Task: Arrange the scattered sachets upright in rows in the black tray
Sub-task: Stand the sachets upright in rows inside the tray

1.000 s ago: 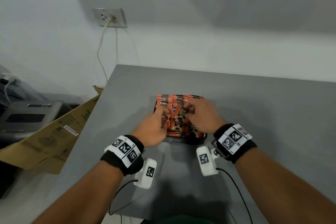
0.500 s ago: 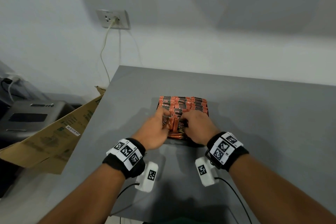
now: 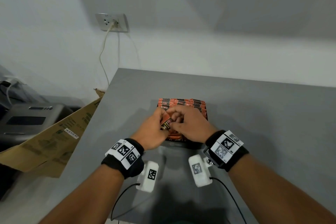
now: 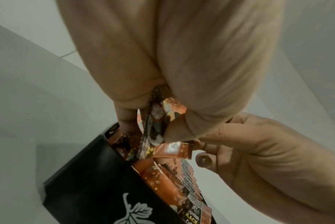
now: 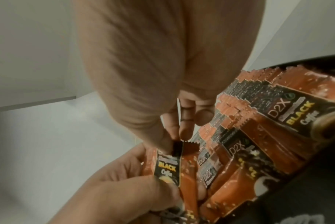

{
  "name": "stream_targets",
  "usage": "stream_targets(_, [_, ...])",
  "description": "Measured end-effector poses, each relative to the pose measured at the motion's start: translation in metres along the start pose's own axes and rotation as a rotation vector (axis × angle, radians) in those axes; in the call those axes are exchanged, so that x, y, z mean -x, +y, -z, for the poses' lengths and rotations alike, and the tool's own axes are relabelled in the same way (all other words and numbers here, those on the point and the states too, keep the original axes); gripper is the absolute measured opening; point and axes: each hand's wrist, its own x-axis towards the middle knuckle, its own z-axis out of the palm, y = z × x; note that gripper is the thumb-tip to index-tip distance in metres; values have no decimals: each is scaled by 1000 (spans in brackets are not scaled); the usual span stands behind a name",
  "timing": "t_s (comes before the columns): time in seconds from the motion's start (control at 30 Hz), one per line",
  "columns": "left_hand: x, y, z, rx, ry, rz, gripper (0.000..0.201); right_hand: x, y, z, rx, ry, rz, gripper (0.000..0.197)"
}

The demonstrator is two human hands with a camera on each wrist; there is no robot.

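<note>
The black tray [image 3: 206,115] sits mid-table with orange-and-black coffee sachets [image 3: 181,102] standing in rows at its far side and several loose ones lying at the near end. Both hands meet over the near left part. My left hand [image 3: 164,120] grips a small bunch of sachets [image 4: 157,121] upright at the tray's left wall [image 4: 97,181]. My right hand [image 3: 175,121] pinches the top edge of the held sachet [image 5: 167,165] between thumb and forefinger. The tray's near end is hidden under the hands.
The grey table [image 3: 263,132] has its left edge close to the tray. A cardboard box [image 3: 54,142] leans beside that edge, with a grey machine [image 3: 27,120] behind it. A wall socket [image 3: 112,22] with a hanging cord is above.
My right hand has moved left from the loose sachets to meet the left hand. A sachet now stands raised between the two hands.
</note>
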Motion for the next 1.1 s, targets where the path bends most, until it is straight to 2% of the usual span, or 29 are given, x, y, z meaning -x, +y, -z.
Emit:
stream_targets(0.13, [5, -3, 3, 45, -4, 27, 48, -3, -4, 9, 36, -5, -25, 14])
stream_targets(0.23, [9, -7, 1, 104, -22, 60, 60, -7, -10, 32, -110, 173, -93, 13])
stream_targets(0.3, [13, -10, -4, 123, 17, 62, 64, -10, -10, 40, -78, 281, -98, 14])
stream_targets(0.33, [14, -11, -7, 115, 44, 53, 64, -12, -10, 39, -54, 269, -100, 16])
stream_targets(0.43, [21, -13, -16, 18, 114, 9, 58, -18, -7, 19, 123, 107, -84, 20])
stream_targets(0.57, [22, -20, -21, -41, 150, -34, 56, -26, -2, -9, 293, -63, -38, 24])
stream_targets(0.8, [18, -23, -22, -45, 137, -41, 49, -37, -2, -24, 406, -162, 17, 37])
stream_targets(0.97, [13, -24, -24, -83, 108, -59, 46, -29, -3, -17, 286, -176, 40, 41])
stream_targets(1.1, [12, -23, -26, -95, 83, -82, 45, -23, 3, -9, 78, -106, -54, 41])
